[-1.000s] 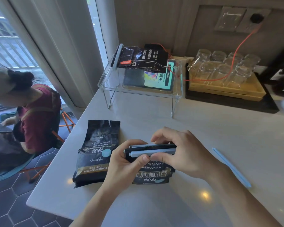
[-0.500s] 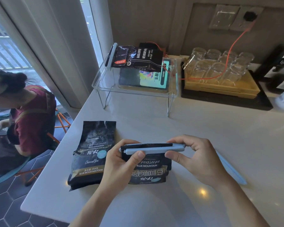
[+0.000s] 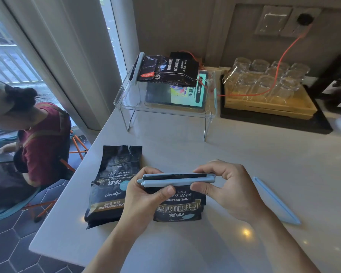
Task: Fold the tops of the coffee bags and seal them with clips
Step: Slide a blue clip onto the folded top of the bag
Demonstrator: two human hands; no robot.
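At centre frame, a black coffee bag [image 3: 178, 208] lies on the pale bench [image 3: 244, 154] with its top folded over and a light blue clip [image 3: 175, 180] clamped across the fold. The left hand [image 3: 146, 196] grips the clip's left end, thumb pressed on its front, while the right hand [image 3: 227, 189] pinches the right end between thumb and fingers. Just left of it lies a second black bag [image 3: 114, 184], its top unfolded. A spare blue clip [image 3: 275, 200] rests on the bench at the right. In the upper middle, a clipped bag [image 3: 165, 69] sits on a clear stand [image 3: 165, 107].
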